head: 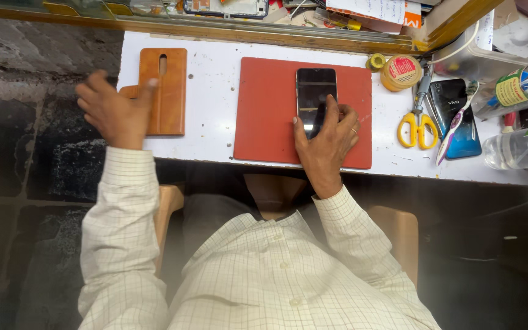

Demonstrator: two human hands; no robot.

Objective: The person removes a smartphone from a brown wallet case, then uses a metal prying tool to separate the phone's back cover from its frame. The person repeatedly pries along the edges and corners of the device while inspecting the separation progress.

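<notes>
Phone pinned on the mat, case under the other hand.

The right hand (pixel 327 137) lies flat, fingers spread over the near end of the phone (pixel 315 98) on the red mat (pixel 264 110); nothing clamps it, so it could skid. The left hand (pixel 114 110), loosely open, seemingly touches the brown case (pixel 165 91), which could slide off the table edge.

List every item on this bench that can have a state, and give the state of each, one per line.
Black phone: face up on the red mat, screen dark, right hand resting on it.
Brown phone case: empty, flat, left hand touching it.
Yellow scissors: closed.
Small round tin: lid on.
Blue phone: lying flat.
</notes>
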